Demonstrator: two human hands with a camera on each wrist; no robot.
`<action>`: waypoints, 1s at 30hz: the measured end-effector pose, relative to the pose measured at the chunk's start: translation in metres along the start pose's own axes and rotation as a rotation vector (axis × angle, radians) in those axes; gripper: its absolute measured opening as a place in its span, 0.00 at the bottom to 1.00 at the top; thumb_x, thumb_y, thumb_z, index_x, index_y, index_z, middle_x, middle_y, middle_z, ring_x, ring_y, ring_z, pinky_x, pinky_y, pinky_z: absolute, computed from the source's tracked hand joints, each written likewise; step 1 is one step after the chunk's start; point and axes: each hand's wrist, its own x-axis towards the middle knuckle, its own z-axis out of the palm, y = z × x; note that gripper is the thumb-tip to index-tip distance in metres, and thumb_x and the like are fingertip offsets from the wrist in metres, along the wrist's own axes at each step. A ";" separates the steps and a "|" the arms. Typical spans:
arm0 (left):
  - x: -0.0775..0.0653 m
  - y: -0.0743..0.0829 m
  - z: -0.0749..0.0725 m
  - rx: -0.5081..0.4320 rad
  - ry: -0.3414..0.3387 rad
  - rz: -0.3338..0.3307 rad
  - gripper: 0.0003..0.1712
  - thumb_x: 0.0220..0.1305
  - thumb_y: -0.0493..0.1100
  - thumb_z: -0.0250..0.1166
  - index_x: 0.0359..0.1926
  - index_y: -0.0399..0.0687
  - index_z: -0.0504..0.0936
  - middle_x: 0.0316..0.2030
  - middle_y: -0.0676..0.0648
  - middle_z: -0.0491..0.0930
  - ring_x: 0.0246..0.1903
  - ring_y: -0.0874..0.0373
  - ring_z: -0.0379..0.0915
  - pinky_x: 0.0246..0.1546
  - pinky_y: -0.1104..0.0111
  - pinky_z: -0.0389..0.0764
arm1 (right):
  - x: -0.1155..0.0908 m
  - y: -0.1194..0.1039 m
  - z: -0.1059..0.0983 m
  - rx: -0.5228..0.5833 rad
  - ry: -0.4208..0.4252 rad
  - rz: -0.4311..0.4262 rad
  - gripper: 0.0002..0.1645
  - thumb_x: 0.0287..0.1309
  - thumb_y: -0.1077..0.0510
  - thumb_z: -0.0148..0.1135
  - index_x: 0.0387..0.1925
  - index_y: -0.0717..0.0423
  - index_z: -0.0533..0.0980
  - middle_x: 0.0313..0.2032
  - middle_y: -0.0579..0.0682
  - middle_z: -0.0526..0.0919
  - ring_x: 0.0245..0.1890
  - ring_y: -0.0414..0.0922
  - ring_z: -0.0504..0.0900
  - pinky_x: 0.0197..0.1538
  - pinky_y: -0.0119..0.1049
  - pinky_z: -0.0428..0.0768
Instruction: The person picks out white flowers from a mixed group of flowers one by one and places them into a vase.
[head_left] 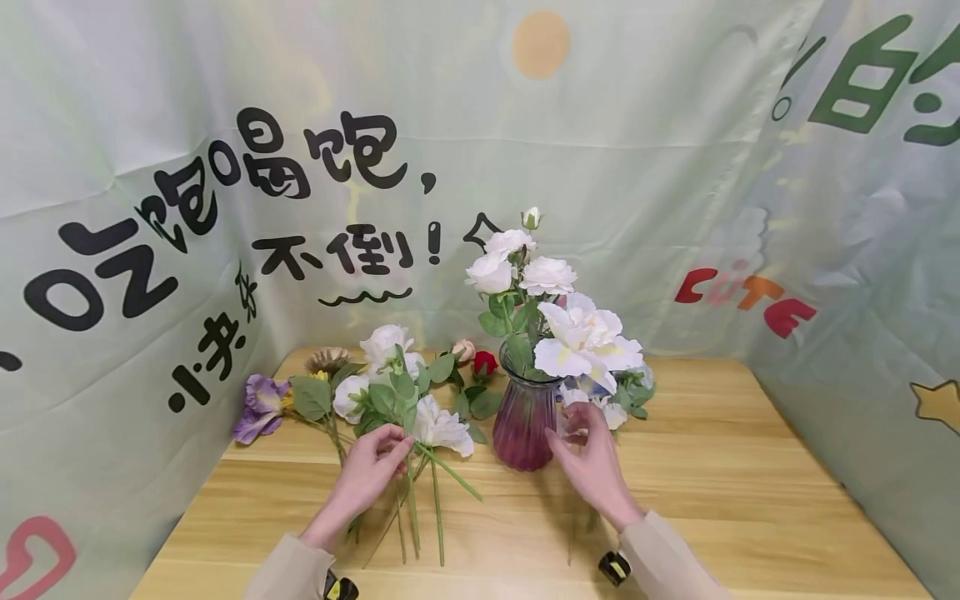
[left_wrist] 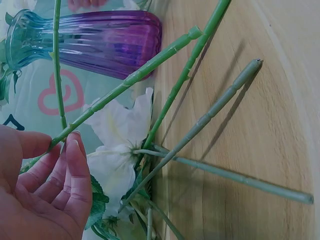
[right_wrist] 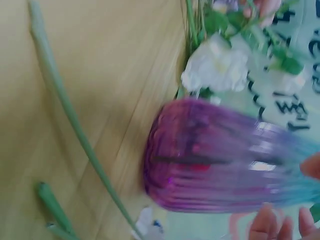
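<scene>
My left hand (head_left: 375, 467) pinches a green flower stem (left_wrist: 125, 80) between thumb and fingertips; its cut end points toward the vase. White roses (head_left: 386, 346) and leaves rise above this hand, but which bloom belongs to the held stem is unclear. A ribbed glass vase (head_left: 525, 425), purple below and bluish at the neck, stands upright with white flowers (head_left: 551, 275) in it. At its right side is my right hand (head_left: 592, 458), fingers loosely bent and spread, thumb close to the glass. Whether it touches the vase cannot be made out.
Loose flowers lie left of the vase: a purple one (head_left: 260, 408), a red rose (head_left: 485, 363) and a white one (head_left: 442, 427), with stems toward the front. More flowers (head_left: 636, 387) lie behind and right of it. Printed cloth (head_left: 600, 167) encloses the wooden table (head_left: 712, 475).
</scene>
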 end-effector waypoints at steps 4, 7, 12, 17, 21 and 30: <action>-0.004 0.011 0.001 0.014 0.004 -0.003 0.08 0.66 0.38 0.60 0.40 0.36 0.78 0.26 0.45 0.81 0.23 0.52 0.76 0.26 0.56 0.82 | -0.013 -0.003 0.005 0.019 -0.133 -0.028 0.13 0.56 0.67 0.62 0.41 0.65 0.71 0.32 0.56 0.76 0.31 0.50 0.76 0.34 0.39 0.81; -0.003 0.010 0.002 0.011 -0.014 -0.014 0.08 0.66 0.39 0.59 0.41 0.37 0.78 0.27 0.41 0.81 0.23 0.51 0.76 0.27 0.55 0.82 | -0.019 0.004 0.016 0.098 -0.322 0.006 0.12 0.61 0.59 0.60 0.43 0.62 0.72 0.33 0.54 0.77 0.31 0.46 0.77 0.34 0.36 0.81; 0.002 -0.002 0.005 -0.006 -0.045 -0.005 0.09 0.66 0.42 0.60 0.41 0.39 0.78 0.29 0.37 0.81 0.23 0.53 0.76 0.27 0.56 0.82 | -0.026 0.008 0.031 0.239 -0.521 0.086 0.16 0.64 0.55 0.56 0.50 0.59 0.69 0.35 0.62 0.78 0.30 0.49 0.80 0.34 0.44 0.82; 0.001 -0.001 0.007 0.014 -0.041 0.007 0.09 0.66 0.41 0.60 0.40 0.39 0.78 0.29 0.39 0.82 0.22 0.52 0.77 0.26 0.57 0.82 | -0.030 0.002 0.042 0.295 -0.642 0.092 0.20 0.66 0.56 0.54 0.56 0.58 0.67 0.37 0.63 0.80 0.31 0.52 0.81 0.34 0.42 0.82; 0.001 -0.001 0.008 0.031 -0.040 0.002 0.08 0.65 0.41 0.60 0.40 0.41 0.78 0.28 0.40 0.82 0.22 0.53 0.77 0.26 0.58 0.82 | -0.033 0.001 0.050 0.370 -0.717 0.081 0.18 0.66 0.57 0.54 0.54 0.60 0.69 0.38 0.69 0.79 0.32 0.53 0.81 0.35 0.42 0.82; -0.002 -0.001 0.008 0.035 -0.059 0.017 0.10 0.65 0.42 0.60 0.41 0.38 0.77 0.27 0.39 0.81 0.23 0.51 0.77 0.27 0.58 0.82 | -0.033 0.001 0.061 0.504 -0.681 0.062 0.16 0.68 0.61 0.50 0.45 0.72 0.73 0.35 0.77 0.76 0.30 0.41 0.80 0.39 0.44 0.83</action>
